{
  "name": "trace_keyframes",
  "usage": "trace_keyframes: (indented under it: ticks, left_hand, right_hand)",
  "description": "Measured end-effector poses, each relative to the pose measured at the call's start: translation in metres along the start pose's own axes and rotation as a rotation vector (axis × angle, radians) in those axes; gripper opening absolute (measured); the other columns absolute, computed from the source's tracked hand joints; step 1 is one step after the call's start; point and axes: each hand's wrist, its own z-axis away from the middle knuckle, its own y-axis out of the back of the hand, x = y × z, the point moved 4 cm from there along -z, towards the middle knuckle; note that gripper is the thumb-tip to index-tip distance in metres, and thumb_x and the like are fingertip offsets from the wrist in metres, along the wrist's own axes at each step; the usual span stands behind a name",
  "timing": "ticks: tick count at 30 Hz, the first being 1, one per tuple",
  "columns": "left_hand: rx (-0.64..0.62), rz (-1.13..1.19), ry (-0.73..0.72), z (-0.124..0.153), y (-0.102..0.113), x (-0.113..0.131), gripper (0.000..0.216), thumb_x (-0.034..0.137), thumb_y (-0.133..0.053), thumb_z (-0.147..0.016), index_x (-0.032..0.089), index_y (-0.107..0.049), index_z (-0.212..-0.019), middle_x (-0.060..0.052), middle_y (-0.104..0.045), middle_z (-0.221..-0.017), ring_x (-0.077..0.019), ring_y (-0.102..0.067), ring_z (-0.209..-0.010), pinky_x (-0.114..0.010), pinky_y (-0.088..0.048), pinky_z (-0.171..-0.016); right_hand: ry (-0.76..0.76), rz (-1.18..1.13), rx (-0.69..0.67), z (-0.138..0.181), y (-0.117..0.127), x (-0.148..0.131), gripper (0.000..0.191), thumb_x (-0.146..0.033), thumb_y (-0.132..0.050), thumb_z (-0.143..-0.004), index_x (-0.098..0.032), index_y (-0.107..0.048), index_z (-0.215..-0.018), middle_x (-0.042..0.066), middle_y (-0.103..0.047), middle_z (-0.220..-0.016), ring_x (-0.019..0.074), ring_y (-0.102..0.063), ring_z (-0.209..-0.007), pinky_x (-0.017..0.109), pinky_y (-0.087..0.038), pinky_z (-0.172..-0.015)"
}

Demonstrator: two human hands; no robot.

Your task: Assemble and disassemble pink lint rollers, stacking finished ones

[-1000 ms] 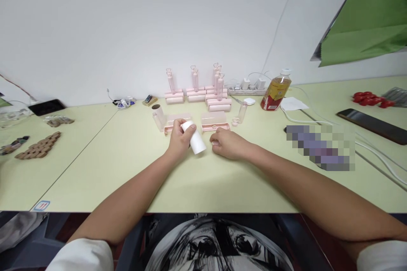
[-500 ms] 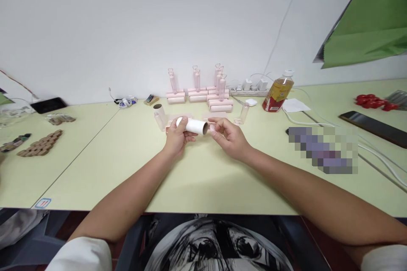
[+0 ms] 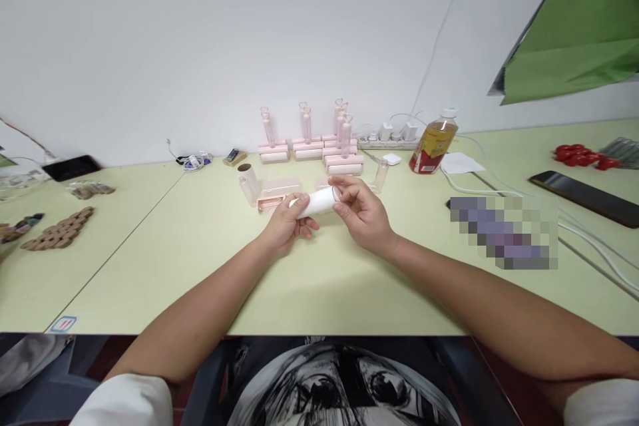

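Both hands hold a white paper roll (image 3: pixel 318 202) just above the pale green table (image 3: pixel 210 266). My left hand (image 3: pixel 287 223) cups the roll's left end from below, fingers curled. My right hand (image 3: pixel 360 212) pinches the roll's right end with thumb and fingers. Just behind the hands lie pink plastic tray parts (image 3: pixel 277 192) and a clear pink tube with a brown core (image 3: pixel 248 182). Farther back stand several finished pink rollers with heart-topped handles (image 3: pixel 324 143).
A bottle of amber drink (image 3: pixel 432 141), a power strip with chargers (image 3: pixel 392 136) and white cables sit at the back right. A black phone (image 3: pixel 584 196) and red pieces (image 3: pixel 582 155) lie far right. Brown blocks (image 3: pixel 57 230) lie on the left.
The roll went from my left hand alone, slanting down, to being held level between both hands. My right hand lifted off the table and took the roll's right end.
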Motion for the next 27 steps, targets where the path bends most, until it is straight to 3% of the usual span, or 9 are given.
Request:
trace_keyframes:
  ticks: [4,12,18,27]
  left_hand:
    - [-0.193,-0.158,0.036,0.005,-0.006,-0.001,0.054,0.063,-0.071,-0.072,0.017,-0.049,-0.089,-0.001,-0.064,-0.079,-0.0054,-0.051,-0.038,-0.015,-0.027,-0.028]
    - [-0.366,-0.326,0.053,0.015,-0.018,-0.005,0.055,0.066,-0.068,-0.073,0.015,-0.052,-0.087,0.002,-0.056,-0.064,-0.0043,-0.042,-0.04,-0.018,-0.026,-0.037]
    - [-0.338,-0.352,0.009,0.014,-0.019,-0.006,0.055,0.068,-0.064,-0.076,0.016,-0.053,-0.091,0.001,-0.058,-0.069,-0.0047,-0.043,-0.041,-0.019,-0.028,-0.039]
    - [-0.309,-0.418,-0.033,0.014,-0.019,-0.002,0.055,0.069,-0.06,-0.078,0.016,-0.052,-0.093,0.0,-0.059,-0.071,-0.005,-0.043,-0.043,-0.019,-0.031,-0.039]
  right_hand:
    - [0.001,-0.047,0.03,-0.001,0.001,-0.002,0.017,-0.04,-0.057,-0.094,-0.025,-0.048,-0.091,0.011,-0.055,-0.132,0.0249,-0.054,-0.128,0.048,-0.044,-0.108]
    - [-0.011,0.035,-0.054,0.003,-0.002,0.003,0.013,-0.036,-0.055,-0.096,-0.025,-0.049,-0.097,0.013,-0.057,-0.135,0.025,-0.055,-0.128,0.048,-0.047,-0.104]
    - [0.007,0.159,-0.117,0.003,-0.003,0.0,0.018,-0.035,-0.053,-0.096,-0.026,-0.049,-0.111,0.013,-0.058,-0.138,0.0249,-0.049,-0.135,0.047,-0.047,-0.104]
    - [0.083,0.248,-0.103,0.003,0.0,-0.004,0.047,-0.031,-0.057,-0.094,-0.027,-0.041,-0.139,0.012,-0.049,-0.147,0.0256,-0.047,-0.137,0.048,-0.041,-0.111]
